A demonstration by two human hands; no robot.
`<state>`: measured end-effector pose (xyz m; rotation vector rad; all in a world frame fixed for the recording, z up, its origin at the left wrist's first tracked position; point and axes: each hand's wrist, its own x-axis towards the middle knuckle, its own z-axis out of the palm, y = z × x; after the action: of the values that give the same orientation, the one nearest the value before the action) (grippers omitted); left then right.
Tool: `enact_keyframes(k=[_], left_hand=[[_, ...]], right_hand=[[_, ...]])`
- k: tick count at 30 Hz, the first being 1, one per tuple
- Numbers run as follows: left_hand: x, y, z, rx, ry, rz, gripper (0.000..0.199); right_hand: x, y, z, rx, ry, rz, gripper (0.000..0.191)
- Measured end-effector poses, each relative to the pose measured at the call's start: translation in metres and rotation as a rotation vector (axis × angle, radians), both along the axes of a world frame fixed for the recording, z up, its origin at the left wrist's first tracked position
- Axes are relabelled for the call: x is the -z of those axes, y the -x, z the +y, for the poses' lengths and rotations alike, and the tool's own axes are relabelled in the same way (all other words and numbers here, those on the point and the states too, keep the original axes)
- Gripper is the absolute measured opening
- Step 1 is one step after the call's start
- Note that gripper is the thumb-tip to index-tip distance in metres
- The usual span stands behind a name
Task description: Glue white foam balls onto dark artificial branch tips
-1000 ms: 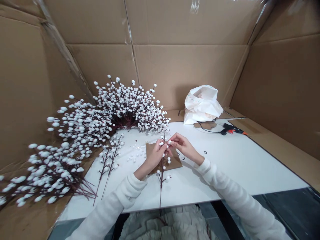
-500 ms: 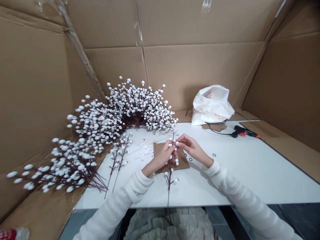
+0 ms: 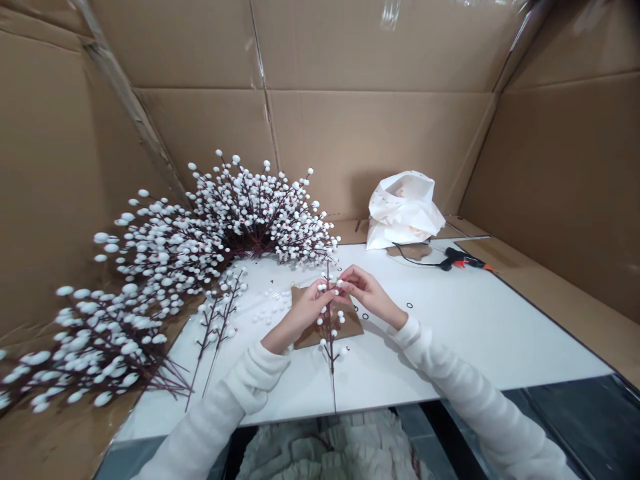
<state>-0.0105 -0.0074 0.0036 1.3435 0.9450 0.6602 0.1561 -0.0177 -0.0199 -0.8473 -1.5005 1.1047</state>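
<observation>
A dark stem with white berries (image 3: 331, 347) stands out in front of me, over a brown cardboard piece (image 3: 354, 325). My left hand (image 3: 311, 305) is closed on the upper part of this stem. My right hand (image 3: 364, 288) pinches a white berry (image 3: 339, 283) at the stem's right side, its fingertips close to those of my left hand. Loose white berries (image 3: 270, 308) lie on the white board left of the cardboard. Two more berry stems (image 3: 220, 320) rest further left.
Large bunches of white-berried stems (image 3: 255, 213) fill the back and left of the white board (image 3: 465, 327). A white bag (image 3: 404, 210) stands at the back right, near a black glue gun (image 3: 457, 257) with its cable. Cardboard walls (image 3: 370, 147) surround the board.
The whole view has shifted, so things appear further left. My hands keep close together at the stem; my left hand's fingers have moved slightly, and more of the stem's middle shows below them.
</observation>
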Motion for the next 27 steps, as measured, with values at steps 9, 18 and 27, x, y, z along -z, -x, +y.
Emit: enact_keyframes(k=[9,18,27], left_hand=[[-0.003,-0.001,-0.003,0.04,0.004,-0.009,0.025],[-0.003,0.002,0.002,-0.007,-0.1,0.032,0.03],[-0.006,0.001,0.001,-0.052,-0.178,0.051,0.026]], right_hand=[[-0.002,0.0,-0.001,-0.021,0.063,0.009,0.028],[0.001,0.0,-0.001,-0.109,0.186,0.12,0.032],[0.009,0.012,-0.001,0.01,0.193,0.205,0.04]])
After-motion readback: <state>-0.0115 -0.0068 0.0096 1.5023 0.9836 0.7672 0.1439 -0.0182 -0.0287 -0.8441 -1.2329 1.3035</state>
